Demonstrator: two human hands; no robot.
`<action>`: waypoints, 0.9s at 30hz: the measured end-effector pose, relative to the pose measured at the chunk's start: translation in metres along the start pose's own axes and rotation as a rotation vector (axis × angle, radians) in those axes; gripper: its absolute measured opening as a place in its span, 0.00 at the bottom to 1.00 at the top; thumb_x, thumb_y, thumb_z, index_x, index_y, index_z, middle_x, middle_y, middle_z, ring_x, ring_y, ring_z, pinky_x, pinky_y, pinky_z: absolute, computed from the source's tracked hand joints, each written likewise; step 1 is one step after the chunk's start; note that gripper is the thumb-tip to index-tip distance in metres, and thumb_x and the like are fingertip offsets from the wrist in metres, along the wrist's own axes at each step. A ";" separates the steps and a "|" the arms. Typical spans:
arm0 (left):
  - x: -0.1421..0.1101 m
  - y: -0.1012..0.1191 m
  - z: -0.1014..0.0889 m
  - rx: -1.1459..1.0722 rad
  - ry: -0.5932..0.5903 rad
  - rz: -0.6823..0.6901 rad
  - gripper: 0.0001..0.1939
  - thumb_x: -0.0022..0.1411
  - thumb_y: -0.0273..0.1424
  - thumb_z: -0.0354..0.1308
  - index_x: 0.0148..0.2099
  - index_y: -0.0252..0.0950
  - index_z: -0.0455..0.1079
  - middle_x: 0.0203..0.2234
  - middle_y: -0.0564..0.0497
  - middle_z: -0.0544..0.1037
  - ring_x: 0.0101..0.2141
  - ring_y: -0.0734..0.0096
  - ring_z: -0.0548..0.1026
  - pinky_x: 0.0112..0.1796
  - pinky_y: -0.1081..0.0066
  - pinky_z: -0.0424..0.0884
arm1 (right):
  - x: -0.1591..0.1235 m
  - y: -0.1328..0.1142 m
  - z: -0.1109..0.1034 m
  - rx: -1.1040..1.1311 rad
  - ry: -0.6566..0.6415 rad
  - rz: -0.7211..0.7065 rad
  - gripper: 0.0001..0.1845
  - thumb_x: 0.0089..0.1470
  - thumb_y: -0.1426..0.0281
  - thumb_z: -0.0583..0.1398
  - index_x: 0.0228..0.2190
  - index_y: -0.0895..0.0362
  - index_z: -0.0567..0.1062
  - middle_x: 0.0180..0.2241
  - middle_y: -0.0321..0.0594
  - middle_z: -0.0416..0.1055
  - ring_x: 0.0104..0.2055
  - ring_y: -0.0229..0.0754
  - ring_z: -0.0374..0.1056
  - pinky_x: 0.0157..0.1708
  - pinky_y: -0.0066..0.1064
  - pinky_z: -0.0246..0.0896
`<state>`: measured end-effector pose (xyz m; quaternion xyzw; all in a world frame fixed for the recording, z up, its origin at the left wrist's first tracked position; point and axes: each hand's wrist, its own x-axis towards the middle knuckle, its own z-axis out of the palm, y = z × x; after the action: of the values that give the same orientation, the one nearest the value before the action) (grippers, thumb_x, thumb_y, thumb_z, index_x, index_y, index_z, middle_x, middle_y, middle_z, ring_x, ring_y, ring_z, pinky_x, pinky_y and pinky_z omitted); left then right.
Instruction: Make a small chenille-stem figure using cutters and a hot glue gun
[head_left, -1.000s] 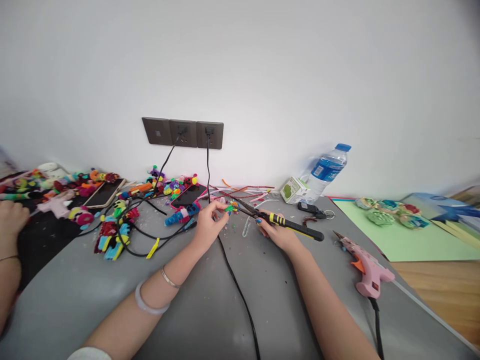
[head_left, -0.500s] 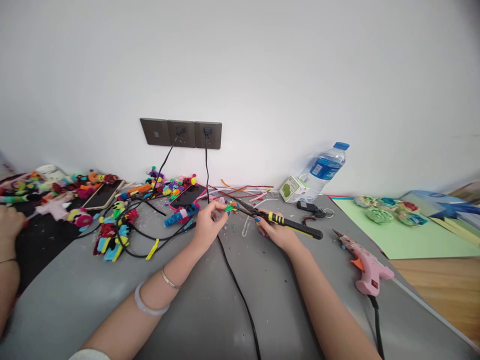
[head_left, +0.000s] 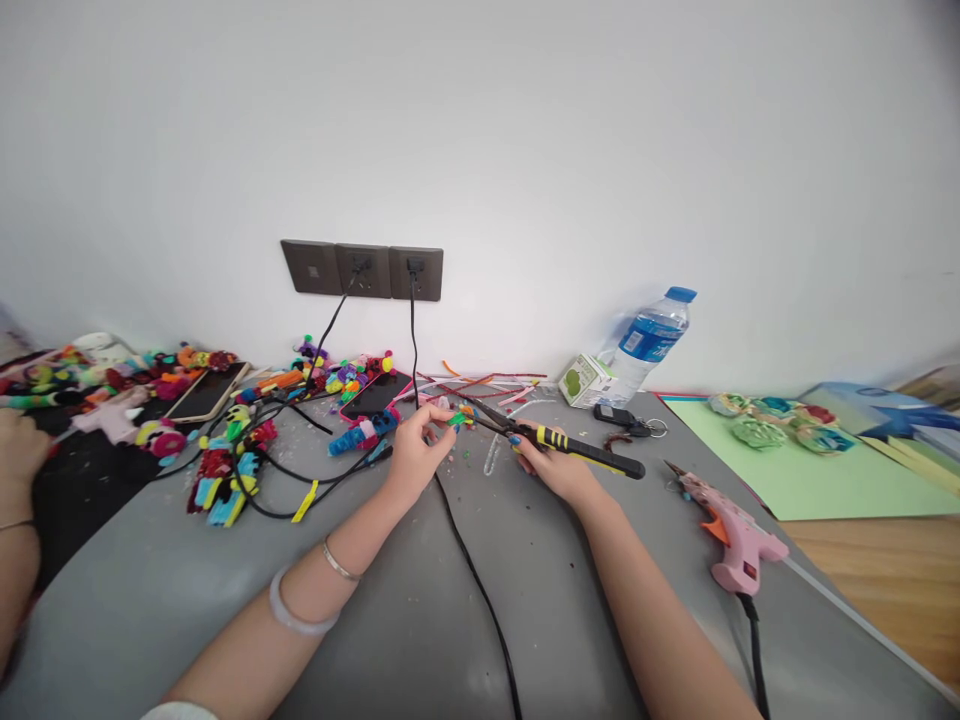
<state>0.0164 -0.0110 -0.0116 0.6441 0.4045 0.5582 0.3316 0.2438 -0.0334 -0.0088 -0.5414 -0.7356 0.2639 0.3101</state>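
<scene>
My left hand (head_left: 420,445) pinches a small green piece (head_left: 457,419) between thumb and fingertips; it is too small to tell exactly what it is. My right hand (head_left: 551,468) is closed around long-nose pliers (head_left: 589,449) with black and yellow handles. Their thin dark jaws point left, close beside the green piece; whether they touch it I cannot tell. Beyond both hands lie loose pipe cleaners (head_left: 495,379) in red, pink and white. A clear bent strip (head_left: 491,457) rests on the grey table (head_left: 420,620) between my hands.
Left are fuzzy colourful figures (head_left: 225,470), phones (head_left: 208,391) and a looped black cable (head_left: 465,545). Another person's hand (head_left: 19,450) is at the left edge. Right stand a water bottle (head_left: 649,345) and small box (head_left: 585,381), with keys (head_left: 628,420) and a pink glue gun (head_left: 739,540) nearer.
Both hands stay nearly in place, with the green piece and the pliers still held. The view has shifted very slightly.
</scene>
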 end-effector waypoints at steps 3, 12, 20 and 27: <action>0.000 0.000 0.000 0.002 -0.001 0.007 0.06 0.53 0.25 0.58 0.36 0.36 0.72 0.30 0.50 0.78 0.31 0.70 0.75 0.27 0.75 0.66 | 0.000 -0.001 -0.001 -0.001 -0.009 -0.002 0.19 0.62 0.53 0.50 0.26 0.52 0.67 0.16 0.32 0.63 0.22 0.42 0.62 0.27 0.32 0.58; -0.001 0.001 0.000 -0.007 0.003 -0.001 0.06 0.53 0.25 0.58 0.36 0.36 0.72 0.30 0.50 0.78 0.30 0.71 0.75 0.26 0.75 0.66 | 0.000 -0.002 -0.001 -0.006 0.005 -0.011 0.19 0.62 0.55 0.50 0.25 0.52 0.66 0.16 0.32 0.64 0.23 0.42 0.64 0.28 0.31 0.58; 0.000 0.000 0.001 0.001 0.001 0.003 0.06 0.53 0.26 0.58 0.36 0.35 0.72 0.30 0.50 0.78 0.30 0.72 0.75 0.26 0.76 0.66 | -0.001 -0.004 -0.002 -0.025 -0.001 -0.017 0.21 0.62 0.54 0.49 0.25 0.52 0.65 0.16 0.32 0.63 0.23 0.41 0.63 0.28 0.31 0.57; -0.001 0.000 0.001 -0.006 0.004 0.001 0.06 0.53 0.26 0.58 0.36 0.36 0.72 0.32 0.49 0.79 0.32 0.69 0.76 0.27 0.75 0.66 | 0.000 -0.003 -0.001 -0.031 -0.003 -0.010 0.19 0.62 0.54 0.49 0.26 0.52 0.66 0.16 0.31 0.62 0.23 0.42 0.63 0.28 0.31 0.58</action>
<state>0.0168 -0.0116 -0.0119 0.6423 0.4032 0.5607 0.3324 0.2430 -0.0346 -0.0056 -0.5419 -0.7428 0.2520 0.3018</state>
